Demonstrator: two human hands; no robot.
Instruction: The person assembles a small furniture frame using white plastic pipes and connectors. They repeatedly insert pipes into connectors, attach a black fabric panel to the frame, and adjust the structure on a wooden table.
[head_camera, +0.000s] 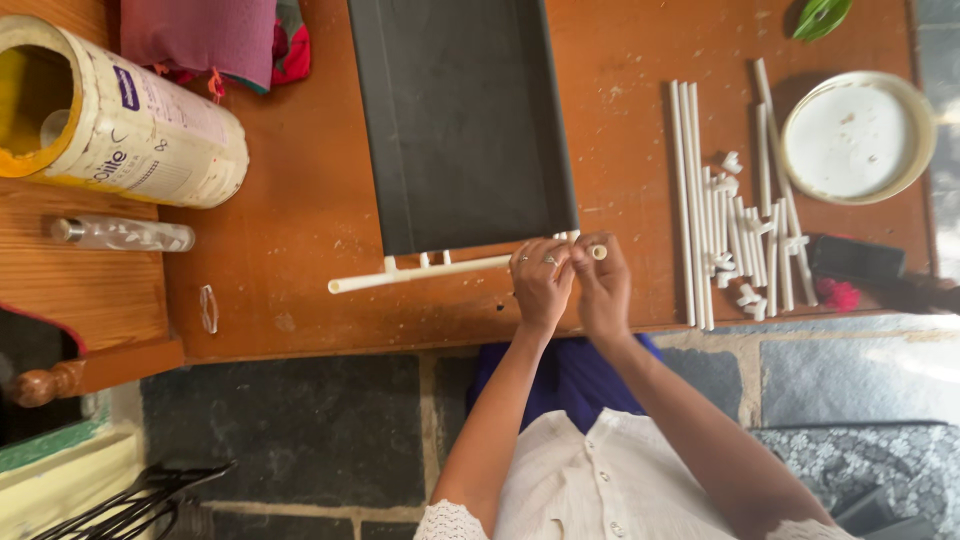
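Our left hand (541, 280) and right hand (601, 283) pinch the long white pipe (420, 272) at its end on the table (290, 210); we should keep it level while working the tip.

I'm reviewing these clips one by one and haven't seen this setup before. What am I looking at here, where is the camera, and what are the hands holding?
There is no machine: a camera worn on a person's head looks down at their two bare hands over a wooden table. The left hand and right hand meet at one end of a long white tube with short stubs along it, both gripping it. Behind lies a dark flat sheet. To the right lie more white tubes and small connectors and a round white lid; to the left, a large tin on its side.
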